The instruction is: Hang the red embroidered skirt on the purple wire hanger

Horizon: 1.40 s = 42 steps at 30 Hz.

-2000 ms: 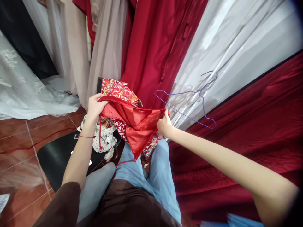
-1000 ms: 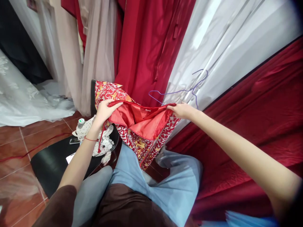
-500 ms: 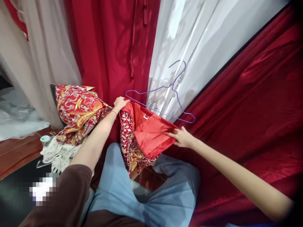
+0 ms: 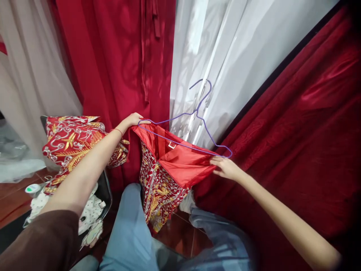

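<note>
A red garment (image 4: 183, 162) with a plain satin lining and a gold and silver patterned outside hangs stretched between both hands. My left hand (image 4: 137, 119) grips its upper left edge, beside the left end of a purple wire hanger (image 4: 194, 113). At the garment's right corner, my right hand (image 4: 225, 167) pinches the fabric just below the hanger's right end. The hanger's lower bar runs across the garment's upper edge, and its hook points up. A small white label (image 4: 172, 144) shows inside the lining.
Patterned red cloth (image 4: 70, 141) lies on a dark chair (image 4: 106, 194) at left, with white dotted fabric (image 4: 91, 212) and a round white container (image 4: 33, 189). Red curtains (image 4: 115, 56) and white drapes (image 4: 239, 64) hang ahead.
The garment is spread wider, my left hand shifted left and my right hand slightly right. The hanger now overlaps the garment's upper edge more. The view has turned a little.
</note>
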Available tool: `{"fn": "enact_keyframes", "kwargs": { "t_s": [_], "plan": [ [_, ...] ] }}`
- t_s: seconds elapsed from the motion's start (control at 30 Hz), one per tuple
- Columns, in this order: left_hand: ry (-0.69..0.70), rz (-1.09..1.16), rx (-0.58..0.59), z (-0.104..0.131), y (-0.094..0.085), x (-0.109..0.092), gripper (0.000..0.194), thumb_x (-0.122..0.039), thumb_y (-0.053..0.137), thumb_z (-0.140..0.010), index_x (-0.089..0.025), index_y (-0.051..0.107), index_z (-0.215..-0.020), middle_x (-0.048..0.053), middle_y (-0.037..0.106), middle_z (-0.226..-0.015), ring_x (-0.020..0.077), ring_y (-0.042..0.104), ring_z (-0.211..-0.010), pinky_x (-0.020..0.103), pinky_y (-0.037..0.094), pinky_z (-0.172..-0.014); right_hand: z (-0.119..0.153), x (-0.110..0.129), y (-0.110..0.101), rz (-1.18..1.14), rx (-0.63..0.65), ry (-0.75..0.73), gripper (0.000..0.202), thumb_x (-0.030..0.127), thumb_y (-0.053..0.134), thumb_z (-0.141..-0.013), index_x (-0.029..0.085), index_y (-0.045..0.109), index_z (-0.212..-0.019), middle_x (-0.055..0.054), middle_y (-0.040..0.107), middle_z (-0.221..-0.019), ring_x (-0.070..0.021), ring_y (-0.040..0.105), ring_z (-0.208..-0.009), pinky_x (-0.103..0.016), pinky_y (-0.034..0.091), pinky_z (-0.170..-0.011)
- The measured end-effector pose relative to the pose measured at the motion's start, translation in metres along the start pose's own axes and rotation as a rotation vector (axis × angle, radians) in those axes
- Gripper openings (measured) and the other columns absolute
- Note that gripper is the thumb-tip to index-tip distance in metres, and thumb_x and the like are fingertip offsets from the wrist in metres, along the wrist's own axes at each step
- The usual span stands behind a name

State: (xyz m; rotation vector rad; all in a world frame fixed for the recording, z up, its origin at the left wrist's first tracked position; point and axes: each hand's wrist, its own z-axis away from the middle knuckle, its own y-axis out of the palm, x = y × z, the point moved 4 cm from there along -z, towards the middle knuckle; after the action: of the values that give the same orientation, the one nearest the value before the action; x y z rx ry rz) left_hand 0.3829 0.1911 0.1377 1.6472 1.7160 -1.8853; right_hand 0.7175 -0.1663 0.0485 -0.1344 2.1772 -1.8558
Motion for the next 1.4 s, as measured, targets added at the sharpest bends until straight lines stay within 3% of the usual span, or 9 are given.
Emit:
{"fn": "enact_keyframes", "kwargs": {
  "t_s": [0.07, 0.17, 0.33, 0.5, 0.63, 0.87, 1.1, 1.27, 1.4],
  "plan": [
    [0.089, -0.153, -0.004, 0.014, -0.007, -0.019, 0.056, -0.059, 0.077, -0.058, -0.018, 0.043, -0.041, -0.006, 0.031, -0.045, 0.0079, 0.027, -0.052, 0.025, 0.019, -0.052, 0.008, -0.01, -0.01, -0.043, -0.096, 0.027, 0.012, 0.031, 0.058, -0.086, 0.02, 0.062, -0.089, -0.011, 0.07, -0.095, -0.026, 0.066, -0.094, -0.036, 0.05, -0.084],
    [0.198, -0.184, 0.027, 0.046, -0.006, -0.042, 0.053, -0.063, 0.068, -0.069, -0.018, 0.047, -0.05, -0.006, 0.036, -0.051, 0.0082, 0.031, -0.054, 0.024, 0.022, -0.053, 0.028, -0.019, -0.016, -0.077, -0.234, 0.047, 0.021, 0.04, 0.054, -0.089, 0.022, 0.055, -0.078, -0.007, 0.066, -0.081, -0.0227, 0.064, -0.076, -0.033, 0.05, -0.073],
    [0.129, -0.215, 0.006, 0.079, 0.015, -0.068, 0.055, -0.065, 0.06, -0.077, -0.018, 0.046, -0.052, -0.005, 0.037, -0.051, 0.0088, 0.033, -0.052, 0.026, 0.024, -0.053, 0.055, -0.026, -0.01, -0.125, -0.306, 0.051, 0.02, 0.029, 0.044, -0.093, 0.022, 0.058, -0.081, -0.007, 0.068, -0.089, -0.0202, 0.068, -0.077, -0.028, 0.049, -0.066],
    [0.218, -0.283, -0.154, 0.082, 0.022, -0.091, 0.037, -0.052, 0.067, -0.076, -0.016, 0.066, -0.075, 0.003, 0.066, -0.072, 0.0153, 0.056, -0.066, 0.026, 0.04, -0.065, 0.067, -0.028, -0.017, -0.147, -0.289, 0.101, 0.02, 0.031, 0.046, -0.093, 0.021, 0.061, -0.083, -0.009, 0.069, -0.093, -0.0217, 0.07, -0.08, -0.028, 0.051, -0.066],
    [0.271, -0.379, -0.088, 0.093, 0.021, -0.077, 0.032, -0.048, 0.066, -0.076, -0.016, 0.069, -0.084, 0.006, 0.072, -0.083, 0.0187, 0.064, -0.074, 0.028, 0.046, -0.074, 0.069, -0.022, -0.012, -0.156, -0.239, 0.089, 0.019, 0.026, 0.046, -0.092, 0.022, 0.064, -0.087, -0.009, 0.071, -0.096, -0.0213, 0.071, -0.082, -0.027, 0.053, -0.066],
    [0.042, -0.384, -0.139, 0.112, 0.005, -0.031, 0.038, -0.053, 0.065, -0.077, -0.017, 0.07, -0.088, 0.009, 0.076, -0.091, 0.0236, 0.069, -0.083, 0.029, 0.05, -0.074, 0.04, 0.001, -0.007, -0.111, -0.212, 0.038, 0.023, 0.026, 0.045, -0.093, 0.021, 0.068, -0.092, -0.012, 0.073, -0.1, -0.0254, 0.073, -0.091, -0.032, 0.056, -0.074],
    [-0.053, -0.344, -0.179, 0.11, -0.011, -0.03, 0.049, -0.063, 0.064, -0.072, -0.018, 0.071, -0.09, 0.008, 0.076, -0.095, 0.0255, 0.068, -0.086, 0.031, 0.051, -0.078, 0.014, 0.018, -0.02, -0.151, -0.168, 0.003, 0.026, 0.03, 0.043, -0.096, 0.022, 0.064, -0.084, -0.01, 0.07, -0.088, -0.023, 0.071, -0.082, -0.03, 0.054, -0.069],
    [-0.09, -0.314, -0.181, 0.114, -0.012, -0.026, 0.044, -0.053, 0.061, -0.074, -0.016, 0.07, -0.096, 0.008, 0.075, -0.092, 0.0237, 0.066, -0.081, 0.031, 0.05, -0.074, 0.011, 0.018, -0.019, -0.165, -0.168, 0.0, 0.024, 0.028, 0.043, -0.095, 0.021, 0.066, -0.089, -0.01, 0.07, -0.091, -0.023, 0.071, -0.085, -0.03, 0.054, -0.072],
    [-0.059, -0.278, -0.281, 0.121, -0.015, -0.028, 0.035, -0.04, 0.05, -0.079, -0.016, 0.069, -0.095, 0.007, 0.074, -0.089, 0.0208, 0.064, -0.077, 0.03, 0.05, -0.073, 0.007, 0.02, -0.02, -0.187, -0.181, 0.003, 0.026, 0.03, 0.041, -0.096, 0.021, 0.064, -0.085, -0.009, 0.068, -0.087, -0.0215, 0.069, -0.077, -0.029, 0.052, -0.066]
  ]
}}
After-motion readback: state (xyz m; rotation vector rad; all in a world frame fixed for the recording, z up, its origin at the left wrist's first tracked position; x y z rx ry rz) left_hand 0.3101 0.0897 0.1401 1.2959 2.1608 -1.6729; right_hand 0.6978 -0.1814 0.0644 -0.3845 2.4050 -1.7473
